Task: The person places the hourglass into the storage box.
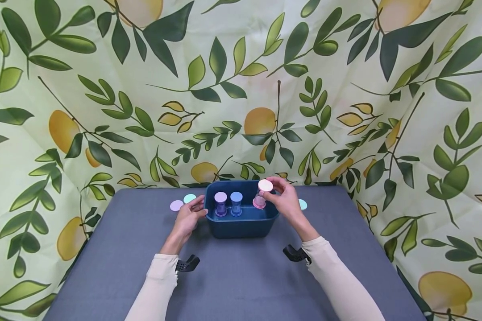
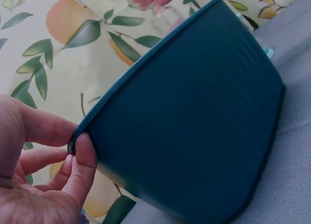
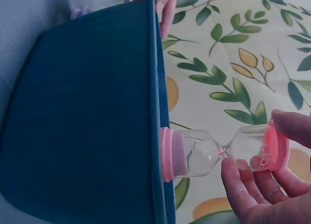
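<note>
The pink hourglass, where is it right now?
In the head view, the pink hourglass is in the person's right hand, at the right end of the dark blue bin, to the right of the blue hourglass.

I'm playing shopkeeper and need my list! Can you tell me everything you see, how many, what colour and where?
Bin: 1, dark blue, on the table
Pink sand timer: 1, pink caps, clear glass, at the bin's right end
Purple sand timer: 1, purple, inside the bin
Blue sand timer: 1, blue, inside the bin
Lilac round top: 1, lilac, left of the bin
Mint round tops: 2, mint-green, one each side of the bin
Table: 1, grey-blue, below everything
Cloth: leafy, fruity print, behind
Sleeves: 2, cream, on the arms
Wrist gadgets: 2, black, at the wrists
Left hand: 1, bare, pinching the bin's rim
Right hand: 1, bare, holding the pink sand timer
</note>
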The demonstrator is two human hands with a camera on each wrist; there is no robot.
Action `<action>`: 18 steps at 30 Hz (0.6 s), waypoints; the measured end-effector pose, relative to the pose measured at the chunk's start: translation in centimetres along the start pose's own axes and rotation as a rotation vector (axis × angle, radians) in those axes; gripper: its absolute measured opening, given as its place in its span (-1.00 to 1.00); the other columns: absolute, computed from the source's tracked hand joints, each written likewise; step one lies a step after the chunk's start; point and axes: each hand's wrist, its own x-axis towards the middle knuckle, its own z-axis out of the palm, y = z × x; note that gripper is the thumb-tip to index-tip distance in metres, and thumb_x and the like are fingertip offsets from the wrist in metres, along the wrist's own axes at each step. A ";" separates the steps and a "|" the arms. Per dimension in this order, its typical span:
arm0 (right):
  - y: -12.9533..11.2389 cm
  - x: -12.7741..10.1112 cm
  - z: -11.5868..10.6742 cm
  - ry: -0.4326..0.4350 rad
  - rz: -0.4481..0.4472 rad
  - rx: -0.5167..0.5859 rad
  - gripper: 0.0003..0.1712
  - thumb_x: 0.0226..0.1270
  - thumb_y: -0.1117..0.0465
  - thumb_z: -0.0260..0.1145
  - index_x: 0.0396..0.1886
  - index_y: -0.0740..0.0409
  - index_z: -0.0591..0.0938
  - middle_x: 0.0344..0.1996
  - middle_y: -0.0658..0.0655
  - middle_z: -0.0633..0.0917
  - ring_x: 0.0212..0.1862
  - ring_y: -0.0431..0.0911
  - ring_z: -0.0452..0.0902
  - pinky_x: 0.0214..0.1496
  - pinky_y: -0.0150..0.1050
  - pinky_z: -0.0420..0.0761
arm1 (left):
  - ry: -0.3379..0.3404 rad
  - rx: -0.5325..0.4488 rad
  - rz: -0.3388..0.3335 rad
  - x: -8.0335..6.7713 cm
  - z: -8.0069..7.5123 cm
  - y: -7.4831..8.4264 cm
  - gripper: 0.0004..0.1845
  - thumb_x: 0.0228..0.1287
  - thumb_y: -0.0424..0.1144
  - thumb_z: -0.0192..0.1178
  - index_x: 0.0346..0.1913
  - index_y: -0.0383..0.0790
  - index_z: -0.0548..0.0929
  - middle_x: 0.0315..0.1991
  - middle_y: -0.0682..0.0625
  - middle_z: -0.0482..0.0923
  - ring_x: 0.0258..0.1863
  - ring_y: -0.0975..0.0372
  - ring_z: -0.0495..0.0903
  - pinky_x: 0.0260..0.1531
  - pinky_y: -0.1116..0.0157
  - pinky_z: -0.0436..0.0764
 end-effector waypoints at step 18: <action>2.0 2.9 2.9 0.013 0.134 -0.087 -0.46 0.05 0.24 0.53 0.06 0.20 0.58 0.03 0.26 0.67 0.14 0.12 0.58 0.23 0.01 0.51 | -0.005 0.009 0.011 -0.1 0.0 0.0 -0.41 0.30 -0.47 0.14 0.41 -0.26 0.38 0.32 -0.22 0.39 0.27 -0.01 0.42 -0.07 0.41 0.58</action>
